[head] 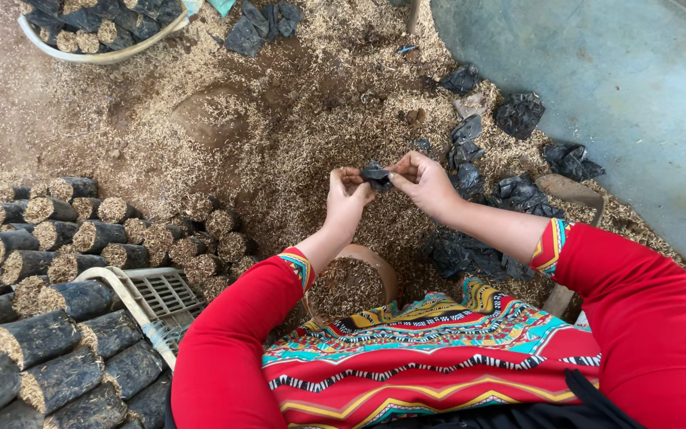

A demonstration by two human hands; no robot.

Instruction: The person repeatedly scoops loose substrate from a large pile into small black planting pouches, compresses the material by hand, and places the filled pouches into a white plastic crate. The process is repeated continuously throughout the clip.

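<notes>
Both hands pinched on a small black plastic bag, held above husk-strewn floor.

Left hand (346,200) & right hand (422,183) met approx. at centre of view, fingers (398,169) clamped on black bag (375,175) from either side; bag off the ground, betw. the two hands. Directly below at 6 o'clock, round container (351,284) filled w/ husk mix, against patterned lap cloth (430,349). At 3 o'clock, loose pile of empty black bags (518,195) on husk litter (279,119). At 8–9 o'clock, stacked filled black bags (49,334) lying on sides, husk showing at ends, w/ pale plastic crate (156,298) beside. At 11 o'clock, white basin (101,54) holding more filled bags. At 1–2 o'clock, bare blue-grey floor (629,95).
</notes>
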